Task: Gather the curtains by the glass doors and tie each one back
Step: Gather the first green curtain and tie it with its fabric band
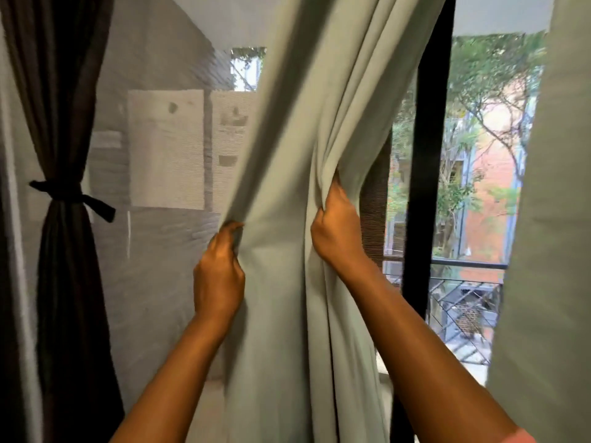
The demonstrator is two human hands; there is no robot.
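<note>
A pale grey-green curtain hangs in loose folds down the middle of the view. My left hand grips its left edge, fingers curled round the fabric. My right hand clutches a bunch of folds on its right side, a little higher. At the far left a dark brown curtain is gathered and held by a black tie knotted round it. Another pale curtain hangs at the right edge, loose.
A black door frame post stands behind the middle curtain. Through the glass there is a balcony railing, trees and a reddish building. A sheer mesh screen covers the glass on the left.
</note>
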